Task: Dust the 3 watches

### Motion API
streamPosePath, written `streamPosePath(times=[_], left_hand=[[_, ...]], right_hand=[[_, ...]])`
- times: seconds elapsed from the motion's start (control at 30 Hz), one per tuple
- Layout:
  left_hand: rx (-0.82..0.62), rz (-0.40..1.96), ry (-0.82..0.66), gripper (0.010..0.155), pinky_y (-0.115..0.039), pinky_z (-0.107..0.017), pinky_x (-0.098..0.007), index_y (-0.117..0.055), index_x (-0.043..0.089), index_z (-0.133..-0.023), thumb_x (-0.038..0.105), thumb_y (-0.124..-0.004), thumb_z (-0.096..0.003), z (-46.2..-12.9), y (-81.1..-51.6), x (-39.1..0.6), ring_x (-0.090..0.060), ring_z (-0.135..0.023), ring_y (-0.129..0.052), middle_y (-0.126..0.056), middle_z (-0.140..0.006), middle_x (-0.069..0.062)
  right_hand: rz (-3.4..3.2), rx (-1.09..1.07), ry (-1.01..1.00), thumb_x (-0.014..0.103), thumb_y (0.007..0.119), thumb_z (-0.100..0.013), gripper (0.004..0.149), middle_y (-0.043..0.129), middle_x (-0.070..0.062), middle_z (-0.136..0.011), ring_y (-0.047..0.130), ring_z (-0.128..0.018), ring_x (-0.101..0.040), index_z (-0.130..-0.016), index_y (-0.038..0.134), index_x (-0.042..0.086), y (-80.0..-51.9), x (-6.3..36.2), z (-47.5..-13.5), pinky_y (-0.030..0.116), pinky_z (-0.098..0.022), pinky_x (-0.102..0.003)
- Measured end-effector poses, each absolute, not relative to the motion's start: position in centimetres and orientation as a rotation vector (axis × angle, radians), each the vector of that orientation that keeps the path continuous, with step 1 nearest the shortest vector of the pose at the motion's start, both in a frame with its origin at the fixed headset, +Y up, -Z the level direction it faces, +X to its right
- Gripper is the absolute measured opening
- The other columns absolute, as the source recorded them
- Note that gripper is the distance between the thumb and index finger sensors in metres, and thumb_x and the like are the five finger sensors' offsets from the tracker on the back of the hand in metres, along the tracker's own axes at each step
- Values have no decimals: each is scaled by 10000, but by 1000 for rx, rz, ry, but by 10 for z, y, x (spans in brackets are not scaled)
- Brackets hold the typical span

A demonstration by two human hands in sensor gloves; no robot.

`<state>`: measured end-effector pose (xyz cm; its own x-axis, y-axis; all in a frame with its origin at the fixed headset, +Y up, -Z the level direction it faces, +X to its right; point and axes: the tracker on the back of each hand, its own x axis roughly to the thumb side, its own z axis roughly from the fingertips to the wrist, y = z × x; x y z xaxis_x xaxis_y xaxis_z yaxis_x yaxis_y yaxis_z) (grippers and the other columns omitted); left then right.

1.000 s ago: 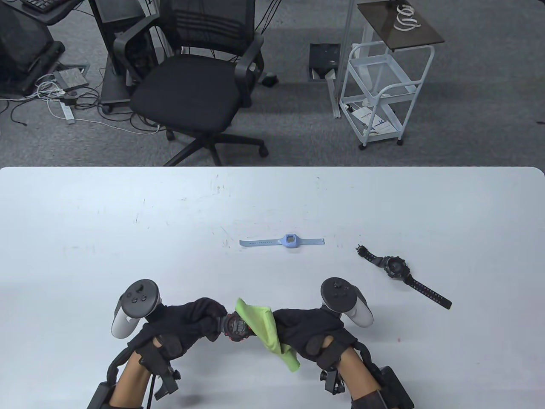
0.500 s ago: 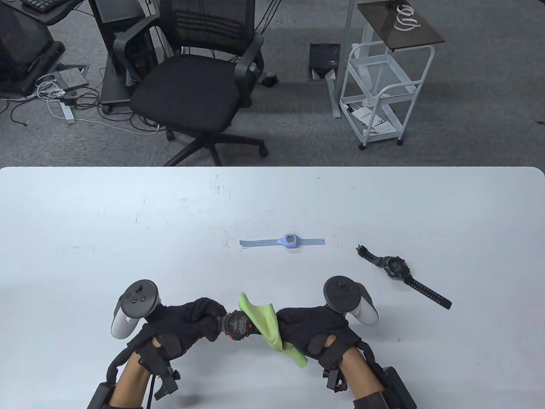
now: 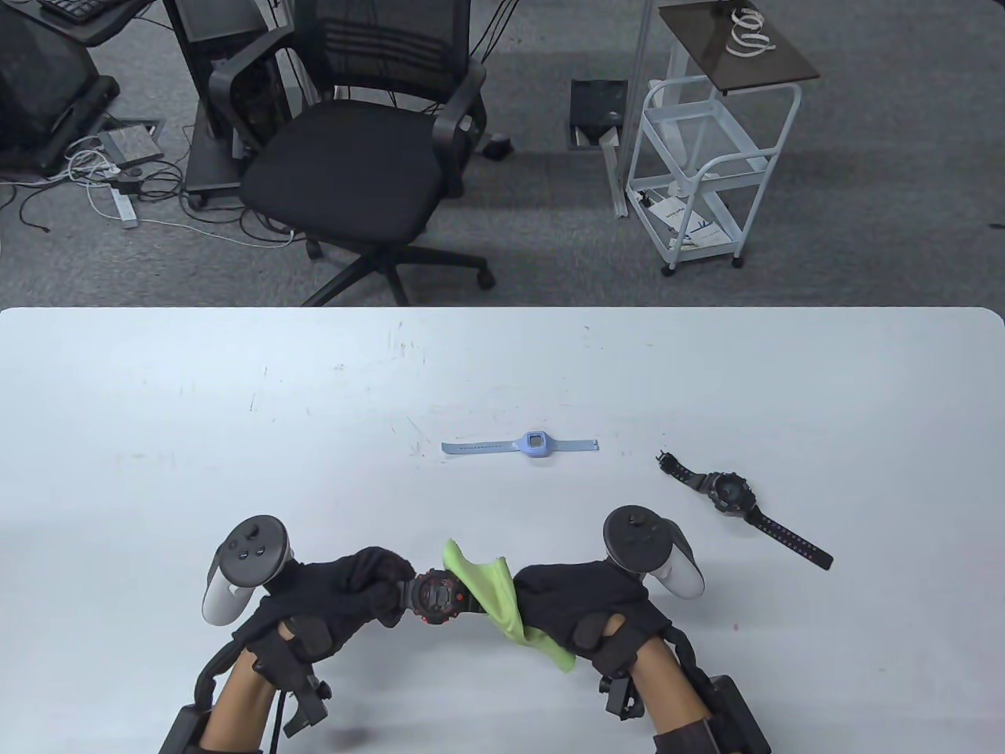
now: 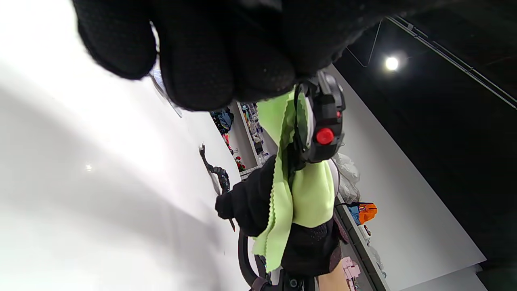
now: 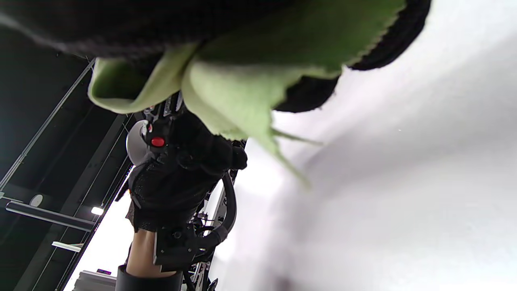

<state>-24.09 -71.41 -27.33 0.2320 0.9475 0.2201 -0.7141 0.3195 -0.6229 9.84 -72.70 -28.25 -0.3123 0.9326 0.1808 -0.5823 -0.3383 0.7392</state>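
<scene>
Fingers of the left hand (image 3: 338, 601) curl round one strap end of the red-and-black watch (image 3: 434, 598), pinching it so the case hangs clear above the table (image 3: 157, 408). The right hand (image 3: 585, 609) closes its fingers on the green cloth (image 3: 491, 601), which is wrapped over the other strap end, right beside the case; whether those fingers also squeeze the strap through the cloth cannot be told, though it looks likely. From the left wrist view the cloth (image 4: 282, 194) lies folded against the back of the watch (image 4: 321, 121), with a red button showing on the case side.

Held this way, the watch runs left to right between the two hands, its long axis roughly parallel to the near table edge, dial facing up toward the overhead camera.

Farther out, the blue watch (image 3: 522, 445) lies flat near the middle of the table, strap stretched straight left to right, face up. The black watch (image 3: 742, 506) lies to the right of it, well apart, on a diagonal from upper left to lower right, dial up too.

As for progress, I judge the job to be at its first watch: it is being wiped now, and the strap end under the cloth seems the part in hand. Neither of the other two is touched by a hand or the cloth, so they appear left to do, though nothing visible proves they are undusted.
</scene>
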Motion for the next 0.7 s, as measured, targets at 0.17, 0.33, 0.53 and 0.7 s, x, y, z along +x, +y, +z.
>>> streamPosePath(times=[0.17,0.33,0.53,0.7], left_hand=[[-432,1202,-629,480,-752,-600,-621,-804,108,-938,324,-782,-509,-273,-714,-243,-311,-627,-989,-967,-727,-66],[-430,1203,-628,480,-753,-599,-621,-804,108,-936,325,-782,-508,-273,-713,-243,-310,-626,-990,-967,-727,-65],[-426,1199,-626,480,-753,-599,-621,-804,107,-937,325,-783,-509,-274,-713,-244,-311,-627,-989,-967,-727,-64],[-423,1206,-615,480,-752,-600,-622,-803,107,-938,323,-783,-509,-274,-713,-245,-312,-627,-988,-966,-728,-66]], right_hand=[[1754,785,754,415,724,-628,447,898,-32,-817,898,-700,-199,-1006,783,184,-731,96,-282,642,-670,-591],[1789,756,732,436,739,-628,446,925,-12,-781,925,-661,-178,-984,806,176,-730,98,-283,676,-648,-575],[1861,721,688,529,778,-640,443,977,32,-645,970,-540,-134,-865,899,167,-726,103,-284,743,-594,-537],[1782,745,747,430,737,-631,451,915,-17,-788,917,-673,-184,-993,794,167,-730,103,-284,668,-654,-578]])
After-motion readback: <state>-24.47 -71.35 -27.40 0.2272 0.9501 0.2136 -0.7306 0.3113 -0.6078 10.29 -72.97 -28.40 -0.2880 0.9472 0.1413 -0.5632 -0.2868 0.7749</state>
